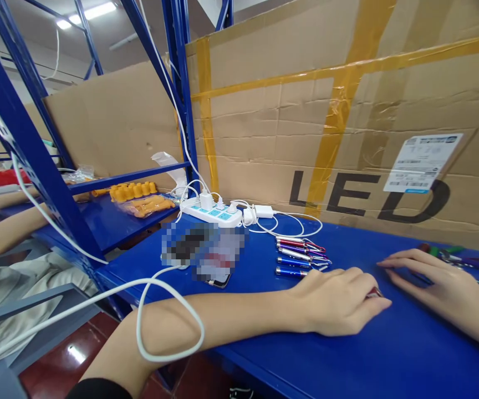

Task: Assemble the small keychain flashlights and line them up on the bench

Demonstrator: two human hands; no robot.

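Observation:
My left hand (341, 302) rests on the blue tabletop (347, 360) with its fingers curled, and a small reddish metal item shows under the fingertips. My right hand (439, 285) lies flat on the table just to the right, fingers stretched toward the left hand, holding nothing I can see. A row of small keychain flashlights (297, 256) with carabiner clips lies just behind my left hand. More coloured clips and flashlights (468, 260) lie behind my right hand.
A white power strip (212, 213) with chargers and white cables sits at the table's back. A blurred phone (206, 252) lies near it. A large cardboard box (347, 111) marked LED walls the back. Another person's arms (2, 221) and orange parts (133, 191) are at left.

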